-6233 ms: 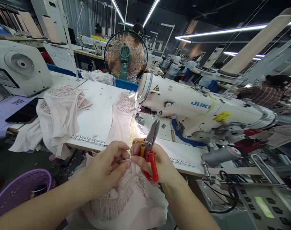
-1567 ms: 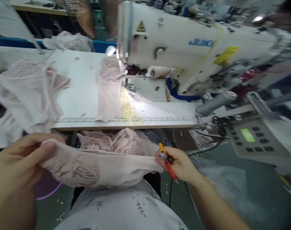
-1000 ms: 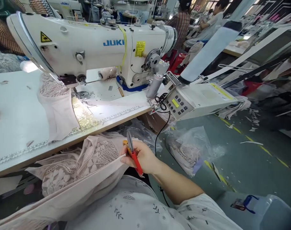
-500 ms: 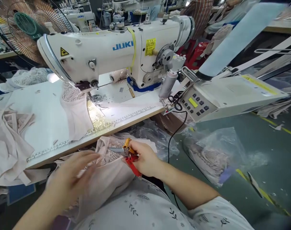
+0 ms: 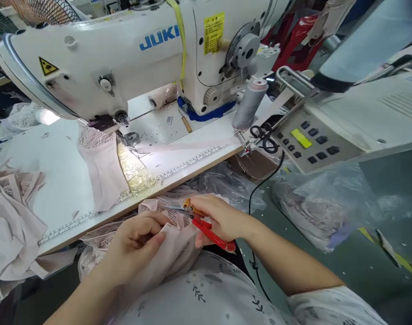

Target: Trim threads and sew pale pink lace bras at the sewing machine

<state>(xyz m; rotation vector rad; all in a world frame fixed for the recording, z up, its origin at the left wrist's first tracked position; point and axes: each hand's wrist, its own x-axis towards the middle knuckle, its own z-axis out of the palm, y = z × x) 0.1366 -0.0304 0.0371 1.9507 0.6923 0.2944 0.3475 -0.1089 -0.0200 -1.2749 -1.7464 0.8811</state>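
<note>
A pale pink lace garment (image 5: 174, 253) lies bunched in my lap below the table edge. My left hand (image 5: 133, 246) pinches a fold of it, fingers closed on the fabric. My right hand (image 5: 221, 219) grips red-handled thread snips (image 5: 206, 225), whose blades point left at the fabric close to my left fingertips. Another pink lace piece (image 5: 100, 167) lies on the white table (image 5: 57, 180) under the presser foot of a white JUKI sewing machine (image 5: 124, 49).
A heap of pink garments (image 5: 9, 225) hangs over the table's left edge. A control panel (image 5: 311, 140) sticks out at the right, with a black cable (image 5: 256, 198) hanging down. Clear plastic bags with fabric (image 5: 314, 212) lie on the green floor.
My left hand has closed on the fabric and moved in toward the snips. The snips now point left at the fold. My view has tilted lower and closer to the machine.
</note>
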